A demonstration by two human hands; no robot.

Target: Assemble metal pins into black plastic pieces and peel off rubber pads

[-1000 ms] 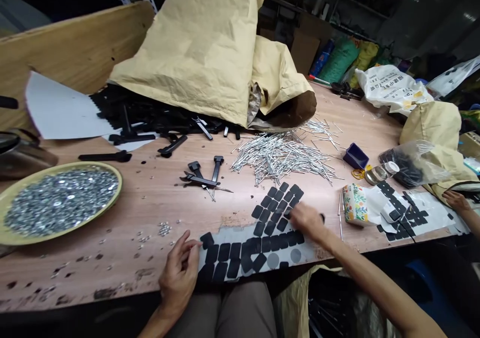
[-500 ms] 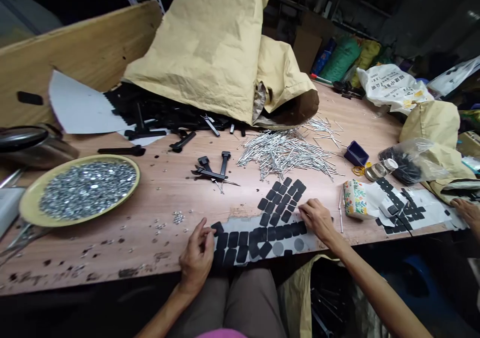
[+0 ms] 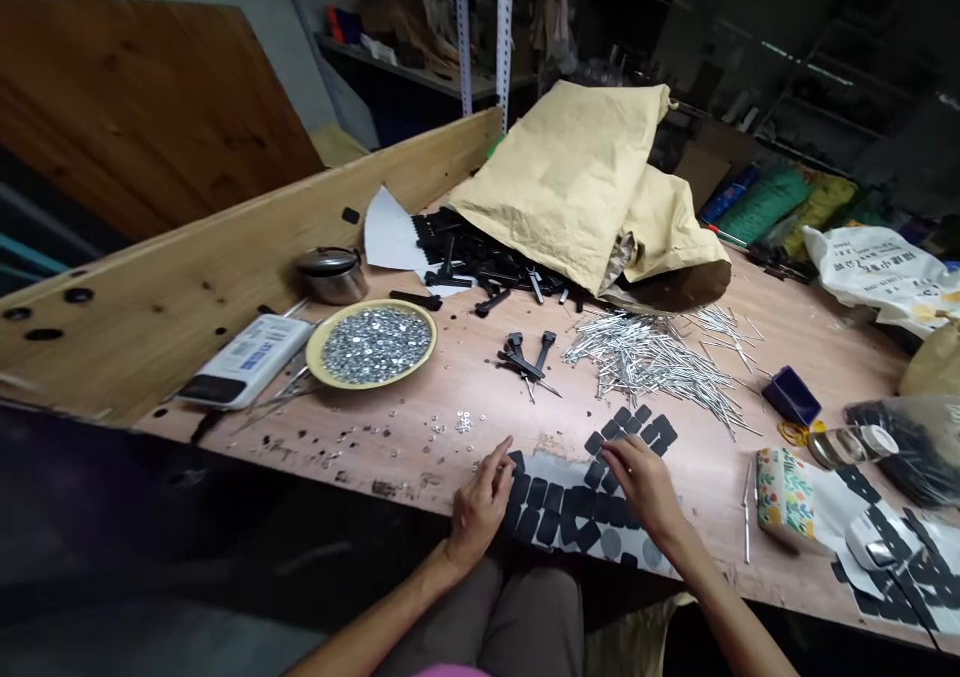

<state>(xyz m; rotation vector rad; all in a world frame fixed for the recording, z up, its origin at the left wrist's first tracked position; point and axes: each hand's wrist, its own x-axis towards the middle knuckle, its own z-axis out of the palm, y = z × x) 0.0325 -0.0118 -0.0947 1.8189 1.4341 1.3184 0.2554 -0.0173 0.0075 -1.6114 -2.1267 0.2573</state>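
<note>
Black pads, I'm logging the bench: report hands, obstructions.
Left hand beside pads, right hand over them; both grips unclear. Pads mostly in rows, some on pale sheet. Floral box right, not blocking.

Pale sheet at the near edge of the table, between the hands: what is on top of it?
Black rounded pieces, several in rows, and grey round spots show on the pale sheet. Whatever the right hand covers cannot be seen.

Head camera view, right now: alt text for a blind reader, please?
A person's left hand and right hand are at flat black pads on a table. Nearby lie thin metal rods and a yellow dish of metal bits.
</note>
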